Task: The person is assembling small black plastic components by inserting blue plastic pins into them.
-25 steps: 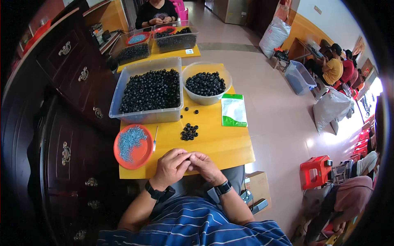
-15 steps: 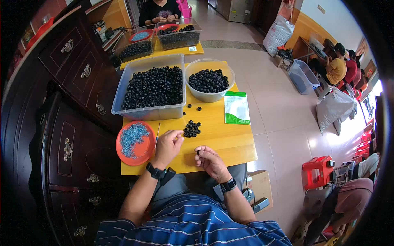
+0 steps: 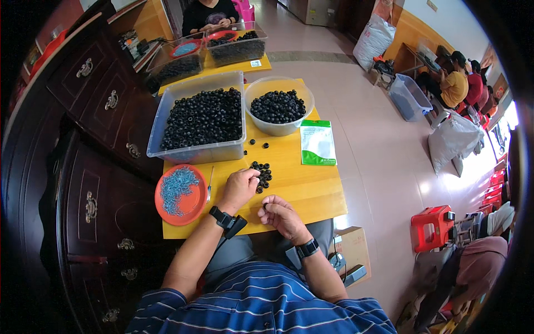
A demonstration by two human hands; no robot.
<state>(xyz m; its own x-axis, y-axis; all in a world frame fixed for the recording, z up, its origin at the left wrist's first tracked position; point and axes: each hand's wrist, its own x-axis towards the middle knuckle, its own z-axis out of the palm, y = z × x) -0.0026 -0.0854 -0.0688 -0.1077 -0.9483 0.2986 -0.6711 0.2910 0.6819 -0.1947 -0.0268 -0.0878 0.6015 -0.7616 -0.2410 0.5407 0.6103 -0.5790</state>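
Note:
My left hand is at the left edge of a small pile of black ring-shaped pieces on the yellow table. Its fingers are bent together at the pile, and whatever is between them is hidden. Nearer to me, my right hand is closed, pinching a small black ring-shaped piece between thumb and fingers. Left of my left hand lies a red plate with many small light-blue metallic pieces. A thin rod-like tool rests beside that plate.
A large clear bin and a round tub hold black pieces. A green-and-white packet lies at the table's right side. Dark drawers stand at left; a red stool is on the right. A person sits opposite.
My left hand has moved right and slightly forward, onto the edge of the pile. My right hand stays nearly in place with its black piece. The whole view has shifted slightly.

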